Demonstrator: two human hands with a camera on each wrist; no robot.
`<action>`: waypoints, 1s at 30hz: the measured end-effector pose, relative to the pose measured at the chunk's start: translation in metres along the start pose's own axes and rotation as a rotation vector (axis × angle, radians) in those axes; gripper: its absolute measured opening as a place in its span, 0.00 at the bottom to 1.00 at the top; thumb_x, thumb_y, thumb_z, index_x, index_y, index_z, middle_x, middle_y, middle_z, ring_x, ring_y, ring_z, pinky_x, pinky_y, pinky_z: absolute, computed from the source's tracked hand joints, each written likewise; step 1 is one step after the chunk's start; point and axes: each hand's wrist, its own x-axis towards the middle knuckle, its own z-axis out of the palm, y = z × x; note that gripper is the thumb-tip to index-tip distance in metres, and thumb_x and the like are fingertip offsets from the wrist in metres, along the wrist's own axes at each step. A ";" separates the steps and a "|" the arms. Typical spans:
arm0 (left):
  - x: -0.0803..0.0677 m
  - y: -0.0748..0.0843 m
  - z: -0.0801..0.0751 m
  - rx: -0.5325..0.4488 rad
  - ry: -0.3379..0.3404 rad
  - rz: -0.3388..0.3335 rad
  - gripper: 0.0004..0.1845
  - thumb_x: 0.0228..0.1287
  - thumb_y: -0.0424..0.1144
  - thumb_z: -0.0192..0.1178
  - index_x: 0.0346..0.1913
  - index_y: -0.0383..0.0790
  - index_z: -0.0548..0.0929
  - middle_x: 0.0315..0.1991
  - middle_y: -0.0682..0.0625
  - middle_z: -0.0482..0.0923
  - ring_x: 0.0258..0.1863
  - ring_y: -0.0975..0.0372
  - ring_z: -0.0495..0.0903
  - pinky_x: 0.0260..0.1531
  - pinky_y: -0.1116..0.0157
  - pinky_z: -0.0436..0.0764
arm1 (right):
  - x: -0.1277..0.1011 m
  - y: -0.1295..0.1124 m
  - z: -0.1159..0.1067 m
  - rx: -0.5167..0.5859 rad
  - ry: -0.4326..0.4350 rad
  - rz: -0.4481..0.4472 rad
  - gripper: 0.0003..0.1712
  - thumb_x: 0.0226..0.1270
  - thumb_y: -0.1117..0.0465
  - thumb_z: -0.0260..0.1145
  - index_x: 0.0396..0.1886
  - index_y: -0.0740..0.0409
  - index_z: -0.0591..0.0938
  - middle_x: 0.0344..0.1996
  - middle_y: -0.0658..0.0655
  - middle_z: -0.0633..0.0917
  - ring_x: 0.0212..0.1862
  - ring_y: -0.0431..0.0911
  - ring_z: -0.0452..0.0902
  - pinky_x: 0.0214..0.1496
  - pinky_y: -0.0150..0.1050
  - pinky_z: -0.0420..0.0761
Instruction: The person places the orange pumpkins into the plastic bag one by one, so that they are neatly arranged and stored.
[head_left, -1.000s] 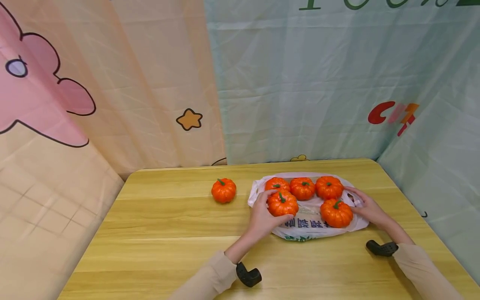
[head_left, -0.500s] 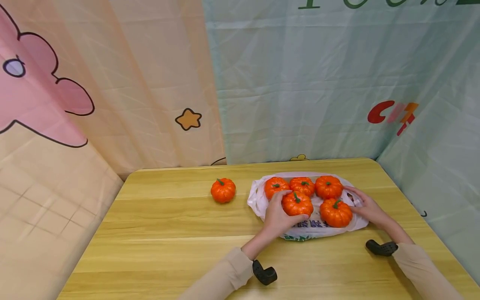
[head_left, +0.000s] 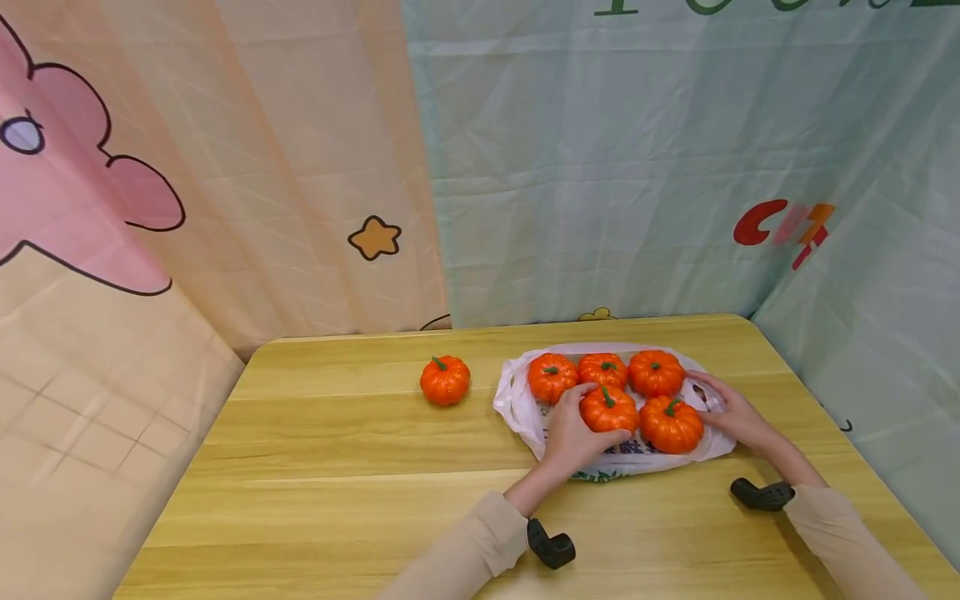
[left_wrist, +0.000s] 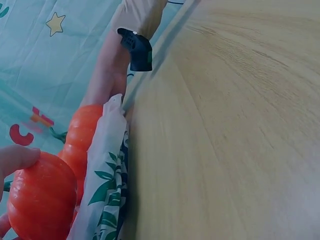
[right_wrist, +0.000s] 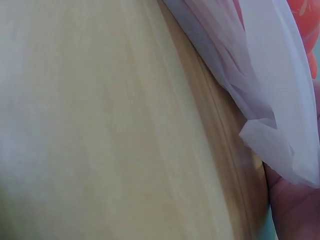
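In the head view, several small orange pumpkins with green stems sit in a white plastic bag (head_left: pixel 525 417) printed with blue characters and green leaves. My left hand (head_left: pixel 576 429) grips the front middle pumpkin (head_left: pixel 609 409), thumb on its near side and fingers behind. Close beside it is the front right pumpkin (head_left: pixel 672 425). My right hand (head_left: pixel 738 414) holds the bag's right end, thumb near that front right pumpkin; the right wrist view has the plastic (right_wrist: pixel 285 100) lying against the palm. Three pumpkins, among them the back left one (head_left: pixel 552 377), line the bag's far side.
A lone pumpkin (head_left: pixel 445 381) stands on the wooden table (head_left: pixel 315 467), left of the bag. Printed curtains (head_left: pixel 585 183) hang behind the table and along its sides. Each wrist wears a black device, such as the left one (head_left: pixel 551 546).
My left hand has carried its pumpkin rightward within the bag, up to the front right pumpkin. My right hand has stayed at the bag's right end.
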 end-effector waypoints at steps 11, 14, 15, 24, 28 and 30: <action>0.000 -0.002 0.010 -0.005 -0.015 -0.013 0.38 0.45 0.48 0.75 0.61 0.48 0.72 0.59 0.53 0.73 0.57 0.59 0.73 0.57 0.58 0.75 | 0.000 0.000 0.000 0.001 0.002 -0.025 0.36 0.63 0.71 0.61 0.68 0.72 0.59 0.57 0.23 0.64 0.55 0.12 0.51 0.62 0.76 0.39; 0.000 -0.002 0.011 0.004 -0.012 0.010 0.38 0.45 0.47 0.75 0.62 0.46 0.71 0.58 0.51 0.73 0.57 0.58 0.73 0.57 0.57 0.75 | 0.000 -0.001 0.000 0.003 -0.002 -0.025 0.36 0.63 0.71 0.61 0.68 0.73 0.59 0.56 0.23 0.64 0.55 0.12 0.51 0.62 0.76 0.38; 0.000 -0.002 0.012 0.007 -0.011 0.012 0.39 0.45 0.47 0.75 0.62 0.46 0.71 0.58 0.51 0.73 0.57 0.58 0.73 0.58 0.58 0.75 | 0.000 -0.001 0.000 0.001 -0.003 -0.023 0.36 0.63 0.71 0.61 0.68 0.73 0.59 0.56 0.23 0.64 0.55 0.12 0.51 0.62 0.76 0.38; 0.000 -0.004 0.015 0.018 -0.011 0.015 0.38 0.45 0.45 0.75 0.61 0.46 0.72 0.60 0.49 0.72 0.59 0.56 0.71 0.59 0.55 0.73 | -0.001 -0.003 -0.001 -0.005 -0.005 0.023 0.37 0.62 0.69 0.62 0.69 0.73 0.59 0.61 0.31 0.63 0.58 0.16 0.50 0.64 0.75 0.38; 0.000 -0.005 0.015 0.014 -0.011 0.006 0.37 0.45 0.45 0.75 0.61 0.46 0.72 0.61 0.49 0.71 0.59 0.56 0.71 0.59 0.54 0.73 | 0.000 -0.003 -0.001 -0.007 -0.005 0.024 0.37 0.62 0.69 0.62 0.69 0.73 0.58 0.62 0.32 0.63 0.60 0.18 0.51 0.64 0.75 0.38; 0.001 -0.005 0.015 0.013 -0.009 -0.001 0.37 0.45 0.45 0.75 0.61 0.46 0.72 0.60 0.49 0.70 0.59 0.56 0.71 0.59 0.55 0.73 | 0.000 -0.003 -0.001 -0.010 -0.006 0.028 0.37 0.62 0.69 0.62 0.69 0.73 0.58 0.63 0.35 0.64 0.69 0.30 0.51 0.64 0.75 0.38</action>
